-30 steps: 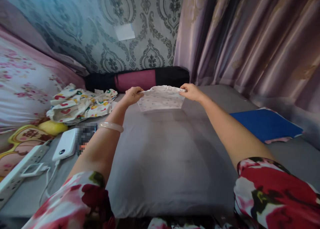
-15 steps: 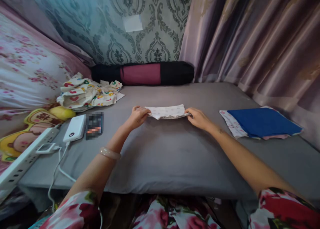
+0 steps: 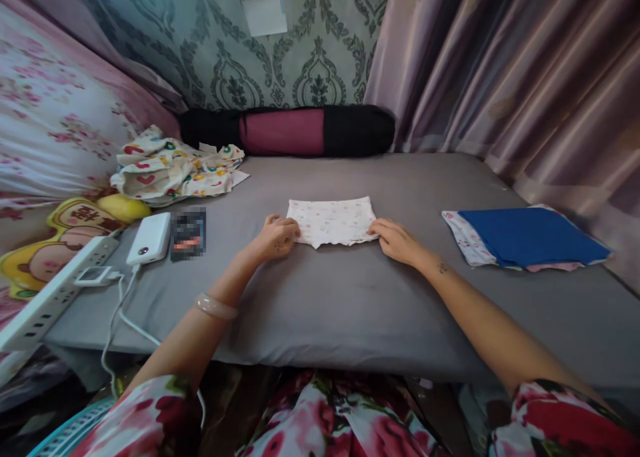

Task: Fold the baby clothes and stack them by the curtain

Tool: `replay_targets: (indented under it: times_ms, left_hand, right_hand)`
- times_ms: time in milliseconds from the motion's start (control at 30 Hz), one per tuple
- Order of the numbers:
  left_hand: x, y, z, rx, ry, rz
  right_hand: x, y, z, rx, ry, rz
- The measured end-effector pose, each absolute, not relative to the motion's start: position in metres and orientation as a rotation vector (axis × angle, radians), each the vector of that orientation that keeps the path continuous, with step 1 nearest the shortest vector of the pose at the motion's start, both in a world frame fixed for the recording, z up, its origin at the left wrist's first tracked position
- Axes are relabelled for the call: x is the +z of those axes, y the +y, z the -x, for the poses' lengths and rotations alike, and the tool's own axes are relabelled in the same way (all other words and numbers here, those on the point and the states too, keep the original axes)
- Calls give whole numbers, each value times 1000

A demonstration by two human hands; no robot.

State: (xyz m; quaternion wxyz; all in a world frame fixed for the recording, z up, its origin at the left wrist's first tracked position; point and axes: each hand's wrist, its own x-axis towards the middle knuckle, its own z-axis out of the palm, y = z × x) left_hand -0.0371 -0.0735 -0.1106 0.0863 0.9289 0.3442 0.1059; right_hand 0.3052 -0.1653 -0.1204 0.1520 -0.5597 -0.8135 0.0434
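Note:
A small white garment [image 3: 331, 221] with a faint print lies flat, folded into a rectangle, on the grey sheet [image 3: 345, 310]. My left hand [image 3: 278, 236] has its near left corner pinched between thumb and fingers. At the opposite corner my right hand [image 3: 397, 240] grips the cloth the same way. The garment's near edge is slightly wavy between my hands. Whether it is a shirt or shorts I cannot tell.
Right: a folded stack with a blue cloth [image 3: 530, 236] on top. Left: a crumpled patterned garment [image 3: 175, 170], white power bank [image 3: 149, 237], pixelated item [image 3: 188, 234], power strip [image 3: 60, 290] and cables. A black-and-maroon bolster [image 3: 283, 131] lies along the wall.
The garment's near edge has come down and it now lies flat, showing more of its top face. Both hands still hold its corners. The view has tilted slightly downward.

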Motion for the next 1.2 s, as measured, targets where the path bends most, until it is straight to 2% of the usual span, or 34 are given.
replay_targets:
  times_ms: [167,267,500,933,1200]
  left_hand:
    - [-105,-61,13,461,1353,-2612]
    - [-107,-53,-19,569,1457,-2539]
    - [-128,-58,-75,397,1541,-2568]
    - [-141,-57,-72,222,1643,-2588]
    - [-139,-58,-66,293,1688,-2587]
  right_hand:
    - [-108,-138,-281,69,-2224,1819]
    - [-110,-115,-251,9,-2178,1799]
    - [-128,-90,-202,11,-2170,1930]
    - [-136,-86,-205,124,-2250,1977]
    - [-133,-86,-211,124,-2173,2095]
